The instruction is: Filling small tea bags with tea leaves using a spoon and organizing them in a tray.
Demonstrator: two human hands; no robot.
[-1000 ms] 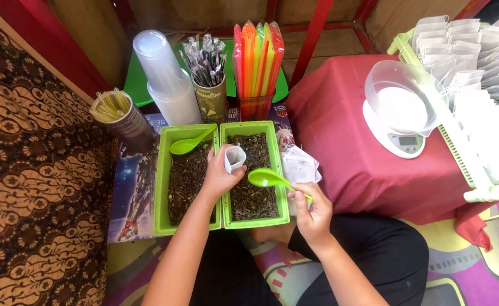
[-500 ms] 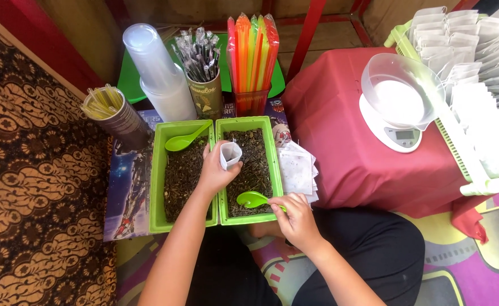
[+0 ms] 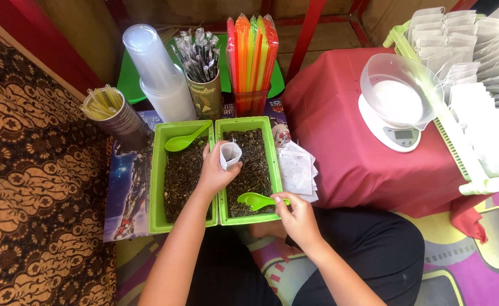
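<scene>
Low bench [image 3: 351, 158] draped in red cloth at right, carrying a white kitchen scale [image 3: 394, 133] with clear bowl [image 3: 394, 93] on top — within arm's reach of the trays. Pale green rack [image 3: 459, 153] along the far right, stacked with rows of flat white sachets [image 3: 476, 51], filled side by side. Two bright green rectangular trays [image 3: 243, 122] touching on the floor in front, both holding dark dried leaf [image 3: 255, 158]; spare green spoon [image 3: 184, 140] resting in the left tray. Behind: stack of clear plastic cups [image 3: 156, 68] lying tilted, printed cup of wrapped black straws [image 3: 201, 56], tall bundle of orange, yellow and green straws [image 3: 252, 48] in plastic wrap, dark cup of yellow straws [image 3: 110, 110]. Loose pile of empty white paper pouches [image 3: 297, 170] just beside the right tray. Left hand [image 3: 215, 173] curled around a small white pouch [image 3: 229, 154], mouth held open and upward over the trays' shared edge. Right hand [image 3: 294, 218] pinching handle of green scoop [image 3: 255, 200], bowl down in the leaf at near end of right tray.
</scene>
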